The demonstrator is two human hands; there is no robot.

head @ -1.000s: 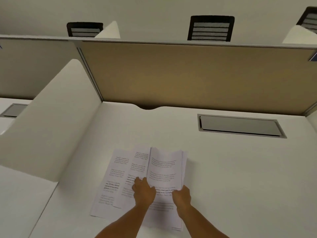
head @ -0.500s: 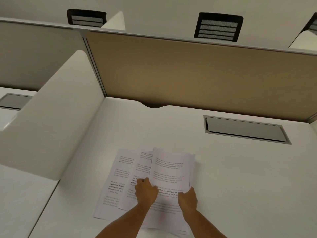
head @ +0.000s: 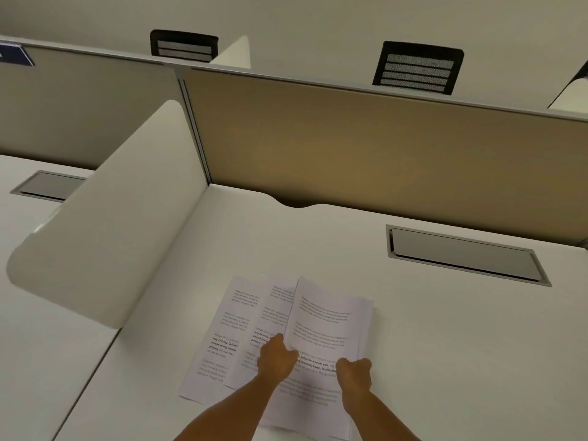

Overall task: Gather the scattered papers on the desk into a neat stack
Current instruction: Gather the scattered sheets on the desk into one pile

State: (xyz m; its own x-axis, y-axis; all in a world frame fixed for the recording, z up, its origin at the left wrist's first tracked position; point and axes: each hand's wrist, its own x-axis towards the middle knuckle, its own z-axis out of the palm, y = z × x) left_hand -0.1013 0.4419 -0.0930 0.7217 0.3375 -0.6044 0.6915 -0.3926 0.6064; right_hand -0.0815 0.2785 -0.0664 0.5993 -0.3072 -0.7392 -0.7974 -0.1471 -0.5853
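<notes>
Step in hand: collecting. My left hand [head: 276, 358] and right hand [head: 353, 375] pinch the top sheets [head: 324, 326], fingers closed; two loose sheets [head: 229, 338] lie fanned left on the tabletop [head: 445, 345]. Next: slide them under, square edges.

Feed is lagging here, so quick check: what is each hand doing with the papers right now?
Left hand: closed, gripping the left edge of the top sheets.
Right hand: closed, gripping the right edge of the same sheets.

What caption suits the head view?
Both hands, left and right, grip the top sheet of fanned papers on a desk.
</notes>
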